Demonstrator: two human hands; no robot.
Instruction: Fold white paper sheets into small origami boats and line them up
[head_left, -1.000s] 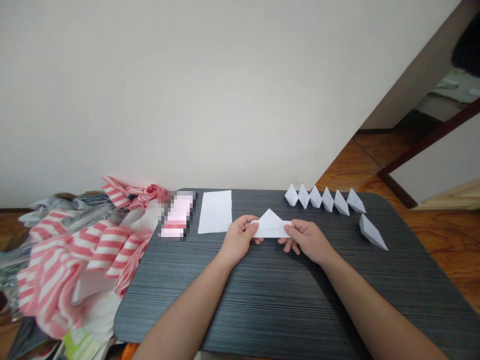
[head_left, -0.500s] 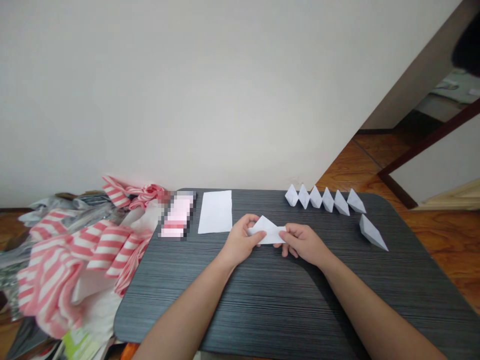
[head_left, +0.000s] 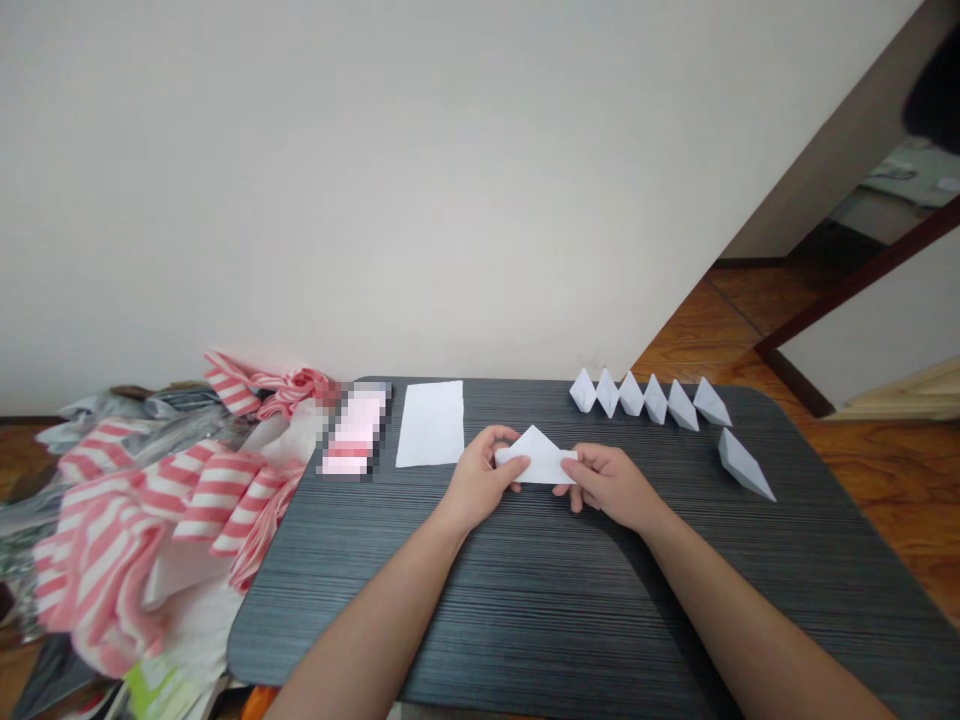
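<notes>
A folded piece of white paper [head_left: 538, 462] is held above the dark table, its peak pointing away from me and a flat band along its near edge. My left hand [head_left: 484, 472] pinches its left end, thumb on top and fingers behind. At the right end, my right hand [head_left: 604, 480] grips the band between thumb and fingers, some fingertips showing below it. Beyond my right hand stands a row of several folded white paper shapes [head_left: 631, 395], and a larger folded paper shape [head_left: 744, 464] lies nearer on the right.
White paper sheets [head_left: 432, 424] lie left of my hands on the dark table [head_left: 555, 610]. Beside them is a pixelated pinkish object [head_left: 355, 430]. Striped pink-and-white cloth [head_left: 150, 500] is heaped off the table's left side. A wall [head_left: 450, 200] rises behind.
The folded paper has shifted slightly right and away from me, and more of its peak and right end shows. My right thumb sits a little differently on the band.
</notes>
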